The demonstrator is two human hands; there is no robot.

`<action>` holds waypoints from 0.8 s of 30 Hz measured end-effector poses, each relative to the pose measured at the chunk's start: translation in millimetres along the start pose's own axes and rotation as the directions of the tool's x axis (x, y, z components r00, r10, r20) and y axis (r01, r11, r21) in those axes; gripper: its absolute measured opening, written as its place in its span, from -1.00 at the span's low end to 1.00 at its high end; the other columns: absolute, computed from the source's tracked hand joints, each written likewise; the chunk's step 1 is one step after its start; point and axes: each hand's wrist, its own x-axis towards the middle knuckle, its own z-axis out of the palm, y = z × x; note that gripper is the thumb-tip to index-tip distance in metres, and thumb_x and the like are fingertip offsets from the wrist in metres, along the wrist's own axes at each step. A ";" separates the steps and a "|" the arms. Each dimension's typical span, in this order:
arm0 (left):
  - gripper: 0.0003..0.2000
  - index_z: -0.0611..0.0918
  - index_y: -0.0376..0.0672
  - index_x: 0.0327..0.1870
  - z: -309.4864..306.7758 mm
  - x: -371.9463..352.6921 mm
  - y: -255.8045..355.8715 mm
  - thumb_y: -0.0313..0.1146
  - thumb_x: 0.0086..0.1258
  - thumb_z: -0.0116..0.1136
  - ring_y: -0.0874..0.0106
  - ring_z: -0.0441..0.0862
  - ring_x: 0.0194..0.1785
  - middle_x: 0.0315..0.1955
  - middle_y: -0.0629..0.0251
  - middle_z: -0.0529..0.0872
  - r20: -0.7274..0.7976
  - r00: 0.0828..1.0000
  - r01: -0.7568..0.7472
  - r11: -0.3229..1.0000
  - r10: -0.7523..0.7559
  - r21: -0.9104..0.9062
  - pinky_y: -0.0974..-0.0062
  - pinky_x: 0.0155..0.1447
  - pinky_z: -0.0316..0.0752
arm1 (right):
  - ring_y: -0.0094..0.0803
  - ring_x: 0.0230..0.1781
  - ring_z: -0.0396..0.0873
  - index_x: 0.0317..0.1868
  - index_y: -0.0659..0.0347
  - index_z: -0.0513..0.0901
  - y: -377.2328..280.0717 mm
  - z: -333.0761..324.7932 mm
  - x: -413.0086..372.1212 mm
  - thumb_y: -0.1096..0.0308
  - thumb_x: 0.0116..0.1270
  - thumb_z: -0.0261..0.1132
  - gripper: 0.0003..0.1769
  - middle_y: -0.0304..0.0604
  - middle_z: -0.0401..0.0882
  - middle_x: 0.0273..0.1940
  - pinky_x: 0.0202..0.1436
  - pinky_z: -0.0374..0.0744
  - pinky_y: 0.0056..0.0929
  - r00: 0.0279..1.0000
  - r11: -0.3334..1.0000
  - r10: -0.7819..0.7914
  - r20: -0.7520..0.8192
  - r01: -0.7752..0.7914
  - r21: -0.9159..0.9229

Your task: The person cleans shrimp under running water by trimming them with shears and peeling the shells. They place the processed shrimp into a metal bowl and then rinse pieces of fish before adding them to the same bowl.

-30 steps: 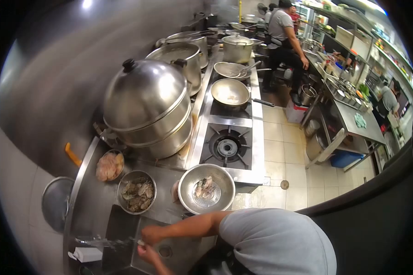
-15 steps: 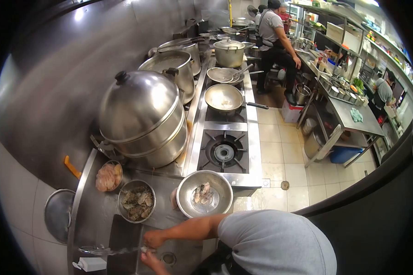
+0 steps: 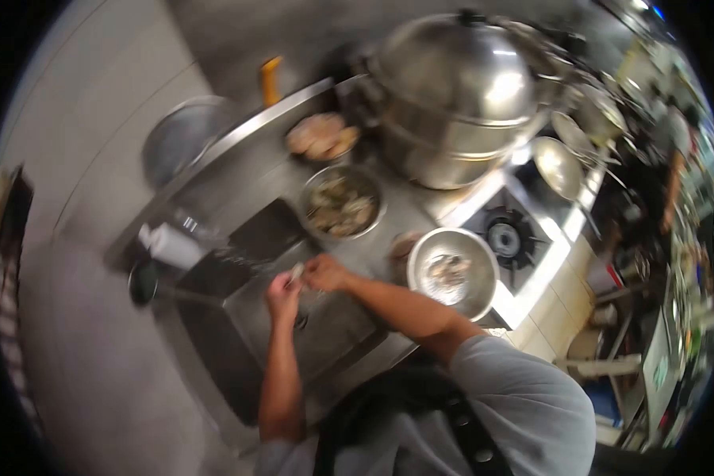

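Over the sink (image 3: pixel 317 349), my two hands meet at a small pale piece (image 3: pixel 297 271) that looks like seafood; blur hides its exact kind. My left hand (image 3: pixel 282 297) is closed on its lower end. Fingers of my right hand (image 3: pixel 324 274) are pinched at its other side. A stream of water (image 3: pixel 242 255) runs just left of the hands. Behind them stands a metal bowl (image 3: pixel 381 214) of grey-brown pieces that look like shrimp. To the right, a larger steel bowl (image 3: pixel 488 297) holds a few pale pinkish pieces.
A bowl of pink meat-like pieces (image 3: pixel 323 136) sits at the back beside a large domed steamer (image 3: pixel 452 95). A white bottle (image 3: pixel 173 246) lies by the sink's left side. The stove burner (image 3: pixel 502 236) and a wok (image 3: pixel 559 166) are at right. A round lid (image 3: pixel 184 139) leans beyond the counter edge.
The view has turned and shifted toward the sink, so both forearms now show. The hands stay together with the small pale piece between them.
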 end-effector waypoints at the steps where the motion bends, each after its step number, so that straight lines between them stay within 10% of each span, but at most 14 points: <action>1: -0.80 0.63 -0.29 -0.13 -0.4 -1.2 15.9 -0.48 0.24 0.25 0.58 0.58 -0.31 -0.32 0.34 0.69 0.009 0.997 -0.081 0.989 0.080 0.122 0.56 -0.20 0.50 | -0.40 -0.54 0.61 -0.46 0.25 0.65 -12.9 -1.9 -4.7 0.13 0.18 0.21 -0.68 -0.12 0.63 -0.56 -0.43 0.55 -0.38 0.994 0.994 -0.083 -0.067 0.078 -0.077; 7: -0.79 0.58 -0.40 -0.08 -3.5 -0.4 28.6 -0.56 0.30 0.19 0.55 0.62 -0.25 -0.26 0.26 0.69 -0.081 0.997 -0.031 0.978 0.015 -0.209 0.60 -0.15 0.54 | -0.16 -0.52 0.54 -0.43 0.33 0.62 -28.9 -1.7 2.8 0.20 0.15 0.19 -0.69 0.09 0.55 -0.56 -0.33 0.49 -0.22 0.998 0.988 0.015 -0.055 -0.006 0.157; 14: -0.80 0.58 -0.42 -0.10 -21.2 -2.4 25.3 -0.52 0.31 0.20 0.58 0.61 -0.29 -0.26 0.26 0.70 -0.107 0.992 0.040 0.957 -0.073 -0.286 0.60 -0.18 0.53 | -0.34 -0.59 0.47 -0.51 0.32 0.59 -54.1 -1.2 7.3 0.23 0.14 0.22 -0.72 -0.07 0.52 -0.61 -0.41 0.46 -0.31 0.998 0.998 -0.057 0.002 0.057 0.026; 24: -0.74 0.58 -0.26 -0.09 -36.7 -6.2 66.5 -0.27 0.35 0.24 0.55 0.61 -0.29 -0.27 0.33 0.67 -0.146 0.960 0.192 0.944 -0.237 -0.269 0.57 -0.32 0.50 | 0.05 -0.37 0.58 -0.45 0.25 0.57 -83.3 21.6 10.0 0.29 0.12 0.29 -0.81 0.05 0.57 -0.41 -0.28 0.53 -0.09 0.892 0.831 -0.429 -0.141 0.328 -0.449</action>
